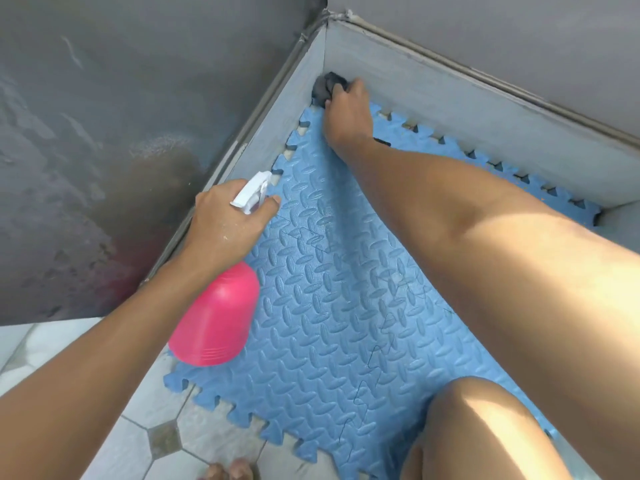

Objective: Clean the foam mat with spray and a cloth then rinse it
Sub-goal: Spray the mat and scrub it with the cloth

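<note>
Left hand [225, 223]: clenched round neck of pink spray bottle [216, 317], forefinger on white trigger head [251, 192], nozzle aimed far-right along blue foam mat [329, 306].
Foam mat: flat on tiled floor [104, 427], far corner tucked into wall angle.
Right hand [348, 114]: gripping bunched dark cloth [325, 89] at that far corner; nearer hand for wiping, probably back toward near edge.
</note>
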Available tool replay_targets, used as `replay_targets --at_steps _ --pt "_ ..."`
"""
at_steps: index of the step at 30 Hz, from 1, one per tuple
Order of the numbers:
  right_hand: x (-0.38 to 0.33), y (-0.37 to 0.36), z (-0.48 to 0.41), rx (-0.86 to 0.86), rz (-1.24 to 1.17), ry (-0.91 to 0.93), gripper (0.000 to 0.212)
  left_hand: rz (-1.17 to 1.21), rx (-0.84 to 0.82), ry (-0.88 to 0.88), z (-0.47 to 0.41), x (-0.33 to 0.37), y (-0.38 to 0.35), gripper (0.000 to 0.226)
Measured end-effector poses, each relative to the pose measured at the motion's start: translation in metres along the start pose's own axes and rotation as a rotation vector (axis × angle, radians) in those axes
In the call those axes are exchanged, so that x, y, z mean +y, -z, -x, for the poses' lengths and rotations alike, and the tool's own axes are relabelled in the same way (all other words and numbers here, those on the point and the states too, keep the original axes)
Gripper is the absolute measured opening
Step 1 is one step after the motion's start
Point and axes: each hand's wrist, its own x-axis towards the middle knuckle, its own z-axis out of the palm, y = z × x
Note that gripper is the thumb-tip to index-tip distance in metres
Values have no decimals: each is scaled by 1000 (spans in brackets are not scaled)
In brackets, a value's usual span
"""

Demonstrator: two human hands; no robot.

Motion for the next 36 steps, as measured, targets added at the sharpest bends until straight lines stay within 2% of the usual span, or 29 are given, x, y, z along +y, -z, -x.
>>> replay_targets --at_steps 2,5,10,13,14,16,18,21,22,24,26,30,32,34,36 --pt "-3 -1 19 8 -28 83 32 -6 5 -1 0 2 0 49" --pt "5 5 86 -16 -91 367 37 -25 10 -6 1 6 -2 49" --pt "45 36 234 -354 -147 925 39 1 -6 23 1 1 -1 45" --pt "88 56 251 -455 -48 1129 36 10 -17 45 2 -1 2 58" --pt "101 59 238 -418 13 1116 34 2 -17 46 3 -2 3 59" --pt "126 66 193 -280 100 940 36 -12 -21 43 3 -1 3 61" --pt "153 73 141 -91 185 588 40 -23 -16 44 5 0 4 63" --pt "170 81 95 111 73 13 45 -19 -34 41 7 2 5 62" --pt "166 76 93 146 40 -88 45 -11 -42 45 7 3 6 61" --pt "139 67 107 173 9 -114 44 -4 -54 54 7 3 6 61" --pt "108 61 145 90 -26 113 43 -11 -56 56 7 3 5 59" --pt "83 65 260 -372 -19 824 34 -25 -81 44 4 0 1 54" --pt "101 75 300 -498 -11 1138 35 -24 -108 42 4 4 -1 56" --pt "135 81 300 -512 9 1189 38 -28 -116 20 6 5 -5 53" --pt "165 86 274 -408 34 1037 41 -44 -126 -1 10 7 -9 50"
